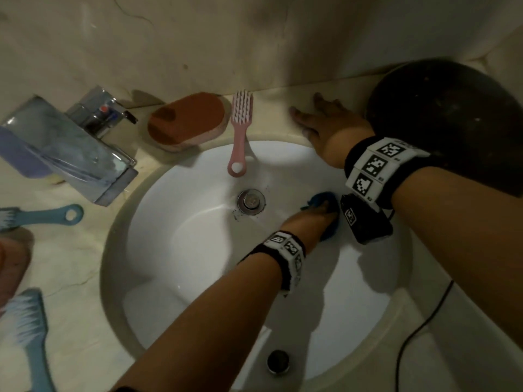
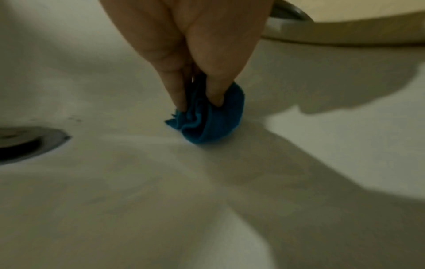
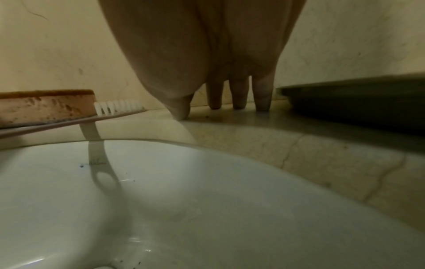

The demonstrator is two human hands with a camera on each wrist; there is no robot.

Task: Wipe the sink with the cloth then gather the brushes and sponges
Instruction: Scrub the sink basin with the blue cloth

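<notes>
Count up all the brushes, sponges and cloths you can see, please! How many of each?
Brushes: 3: pink brush, blue brush, pale blue brush.
Sponges: 1 clear one, the orange sponge; a pinkish thing at the left edge is cut off, so not counted.
Cloths: 1, the blue cloth, pinched by the left hand.
Total: 5.

From the head we look steeply down on the sink (image 1: 175, 250). Our left wrist view sits low inside the basin, near the drain (image 2: 20, 143); our right wrist view skims the rim toward the wall. All share the basin.
</notes>
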